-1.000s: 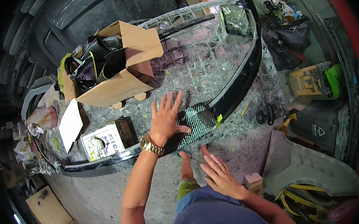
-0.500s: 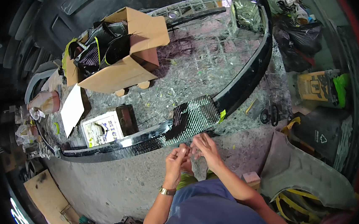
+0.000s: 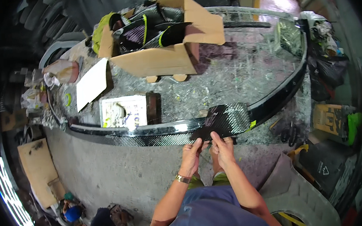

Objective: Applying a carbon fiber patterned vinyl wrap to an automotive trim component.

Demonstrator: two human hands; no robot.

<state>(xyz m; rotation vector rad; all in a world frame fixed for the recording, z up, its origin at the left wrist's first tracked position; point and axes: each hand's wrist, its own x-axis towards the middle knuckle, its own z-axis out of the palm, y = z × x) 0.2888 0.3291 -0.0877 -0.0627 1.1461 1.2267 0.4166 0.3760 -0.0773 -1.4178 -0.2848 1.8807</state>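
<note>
A long, curved, glossy black car trim strip (image 3: 279, 88) runs along the bench's near side and bends up at the right. Carbon-fibre fabric (image 3: 228, 117) with a silvery weave drapes over it and trails left along its front face. At the fabric's near edge, my left hand (image 3: 189, 157) pinches with its thumb on top and fingers curled beneath. Close to its right, my right hand (image 3: 224, 151) has its thumb pressed on the same edge, fingers folded under and partly hidden. A bit of yellow-green tape (image 3: 253, 124) sits by the fabric's right end.
On the bench (image 3: 229, 79) stand an open cardboard box (image 3: 155, 62) of carbon-fibre pieces, a white sheet (image 3: 91, 85) and a printed tin (image 3: 123, 111). Scissors (image 3: 292, 135) lie at the right. A grey panel (image 3: 282, 185) leans near my right arm. People (image 3: 104, 221) crouch at lower left.
Both hands have moved from in front of the strip onto the fabric's near edge and taken hold there. My view has shifted, so the bench things appear farther right.
</note>
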